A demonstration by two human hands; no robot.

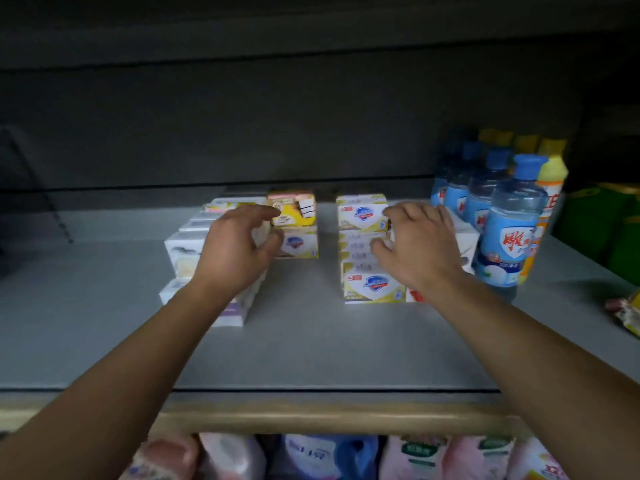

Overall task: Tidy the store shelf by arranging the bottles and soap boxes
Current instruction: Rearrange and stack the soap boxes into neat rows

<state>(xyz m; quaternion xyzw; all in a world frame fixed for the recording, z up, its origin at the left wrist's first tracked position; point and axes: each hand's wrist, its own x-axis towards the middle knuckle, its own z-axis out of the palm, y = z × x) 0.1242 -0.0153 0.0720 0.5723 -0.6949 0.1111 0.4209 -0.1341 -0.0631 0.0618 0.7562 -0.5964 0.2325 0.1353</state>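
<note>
Two stacks of soap boxes mid-shelf, item in hand: my left hand [239,244], fingers curled apart, reaches the left stack [294,225], my right hand [415,240], likewise spread, reaches the right stack [363,251] beside blue-capped bottles [509,223]; next, I judge: grip, square up.

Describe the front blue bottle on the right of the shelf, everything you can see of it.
The front blue plastic bottle stands upright on the grey shelf, nearest the camera in a row of like bottles running back. It has a blue cap, a clear bluish body and a blue label with a white shield and red characters. The cap looks closed. An orange and yellow bottle stands close against its right side. The right hand is just to its left, with no clear contact.
</note>
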